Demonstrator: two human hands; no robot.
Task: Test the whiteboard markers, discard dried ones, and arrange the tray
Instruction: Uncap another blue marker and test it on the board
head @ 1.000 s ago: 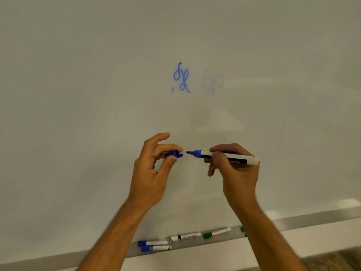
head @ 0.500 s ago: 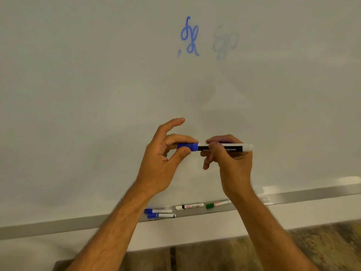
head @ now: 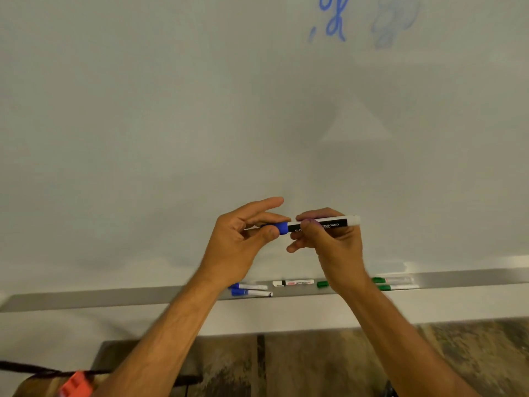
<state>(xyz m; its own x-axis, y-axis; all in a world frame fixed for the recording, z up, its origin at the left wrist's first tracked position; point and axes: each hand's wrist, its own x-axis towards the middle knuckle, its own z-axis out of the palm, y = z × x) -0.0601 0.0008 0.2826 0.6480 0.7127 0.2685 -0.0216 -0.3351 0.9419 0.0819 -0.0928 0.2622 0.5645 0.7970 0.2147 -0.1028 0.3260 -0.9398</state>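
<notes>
Both hands hold one white-barrelled whiteboard marker with a black label (head: 320, 224) level in front of the white whiteboard (head: 171, 124). The left hand (head: 240, 239) pinches its blue cap (head: 282, 227) between thumb and fingers; the right hand (head: 329, 242) is curled round the barrel. Cap is seated on the marker. Below, the grey metal tray (head: 114, 298) carries two blue-capped markers (head: 249, 290), one black-banded marker (head: 292, 283) and green-capped markers (head: 393, 283). Blue scribble (head: 333, 20) and a fainter scribble (head: 396, 21) sit at the board's top.
</notes>
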